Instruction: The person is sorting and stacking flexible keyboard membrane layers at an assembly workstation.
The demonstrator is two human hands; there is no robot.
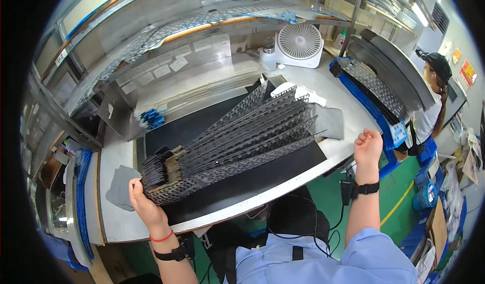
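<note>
A large bundle of long, black perforated strips point(247, 132) lies slantwise across the table, fanned apart toward its right end and packed tighter at its left end. My left hand point(147, 205) is at the bundle's lower left corner, overlapping its edge in the picture. Its fingers are drawn together with the tips partly hidden, so I cannot see whether they pinch a strip. Off the table's right side, my right hand point(368, 147) is raised, fingers curled in, with nothing visible in it. A black mat point(298, 159) lies under the bundle.
Grey cloths lie beside both ends of the bundle, one on the left point(121, 188), one on the right point(331, 122). Behind are a white fan point(299, 44) and blue-tipped rods point(151, 118). A blue rack point(371, 110) of dark sheets stands right, near another person point(427, 107).
</note>
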